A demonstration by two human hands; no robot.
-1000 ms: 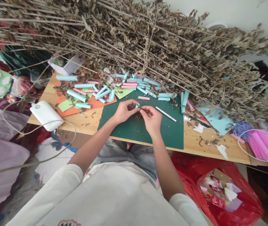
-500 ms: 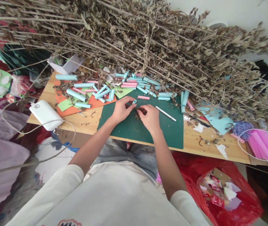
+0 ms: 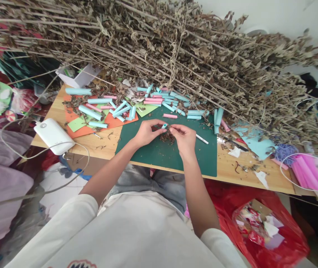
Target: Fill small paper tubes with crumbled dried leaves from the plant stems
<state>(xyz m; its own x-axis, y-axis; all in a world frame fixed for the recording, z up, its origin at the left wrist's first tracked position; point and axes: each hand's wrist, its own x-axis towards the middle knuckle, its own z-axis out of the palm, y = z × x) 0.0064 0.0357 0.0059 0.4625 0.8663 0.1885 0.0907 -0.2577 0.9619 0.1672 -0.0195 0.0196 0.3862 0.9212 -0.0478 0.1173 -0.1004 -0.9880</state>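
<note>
Rising off the crumbs (image 3: 167, 138), the right hand (image 3: 185, 137) is now meeting the left hand (image 3: 145, 133) just above the mat (image 3: 175, 158) — half a second back it was pressing down on that heap. The tube (image 3: 163, 126) is also sitting a little lower and further right in the frame than it was.

The left grip is pinching the tube between thumb and fingertips, near the middle of the frame. The right grip is drawn narrow at the tube's end; whether it is carrying crumbs I cannot tell. By the look of it, dried bits are being fed into the tube, and the next move is calling for a steady tube with its mouth open towards the right fingers.

Finished rolls (image 3: 119, 110) are lying across the surface (image 3: 100, 146) at upper left — the stick (image 3: 202, 139) is resting beside the right hand.
</note>
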